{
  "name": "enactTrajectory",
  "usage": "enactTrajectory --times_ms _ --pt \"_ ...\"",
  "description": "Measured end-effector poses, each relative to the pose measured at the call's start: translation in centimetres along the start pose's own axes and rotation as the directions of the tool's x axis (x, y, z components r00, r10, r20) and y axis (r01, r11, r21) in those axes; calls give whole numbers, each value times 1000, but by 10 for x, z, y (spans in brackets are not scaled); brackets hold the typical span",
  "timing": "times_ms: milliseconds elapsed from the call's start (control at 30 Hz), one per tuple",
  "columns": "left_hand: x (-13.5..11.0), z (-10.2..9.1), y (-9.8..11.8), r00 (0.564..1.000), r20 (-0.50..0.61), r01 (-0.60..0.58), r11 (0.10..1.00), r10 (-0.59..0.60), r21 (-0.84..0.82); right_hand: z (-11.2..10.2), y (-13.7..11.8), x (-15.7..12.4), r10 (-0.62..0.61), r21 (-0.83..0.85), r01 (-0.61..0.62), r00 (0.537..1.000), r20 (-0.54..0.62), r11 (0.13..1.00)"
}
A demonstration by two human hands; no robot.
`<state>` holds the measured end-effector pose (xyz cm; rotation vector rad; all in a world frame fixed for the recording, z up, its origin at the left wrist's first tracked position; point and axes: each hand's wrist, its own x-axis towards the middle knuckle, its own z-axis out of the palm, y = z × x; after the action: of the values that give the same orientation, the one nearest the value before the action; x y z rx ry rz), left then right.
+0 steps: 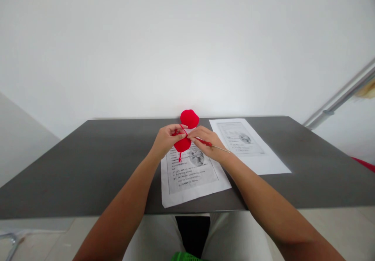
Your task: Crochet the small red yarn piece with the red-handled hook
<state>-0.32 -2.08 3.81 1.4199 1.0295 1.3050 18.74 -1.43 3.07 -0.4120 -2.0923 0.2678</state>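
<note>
My left hand (166,138) is closed in a pinch on a small red crocheted piece (182,144), with a red yarn strand running over its fingers. My right hand (206,142) is closed on a crochet hook (215,146) with a red grip and thin metal shaft; the shaft sticks out to the right. Both hands meet above a printed sheet (190,175). A ball of red yarn (189,118) sits on the table just behind the hands. A short yarn tail hangs below the piece.
The dark grey table (88,163) stands against a white wall. A second printed sheet (249,144) lies to the right. A metal rail (340,101) slants at the far right. Something green (184,257) shows below the table edge, between my legs.
</note>
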Motion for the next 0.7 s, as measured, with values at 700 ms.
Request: enactTrajectory --times_ms 700 --pt "2 10 -13 962 50 261 841 -270 -473 10 18 -8 -173 -216 166 985 -11 962"
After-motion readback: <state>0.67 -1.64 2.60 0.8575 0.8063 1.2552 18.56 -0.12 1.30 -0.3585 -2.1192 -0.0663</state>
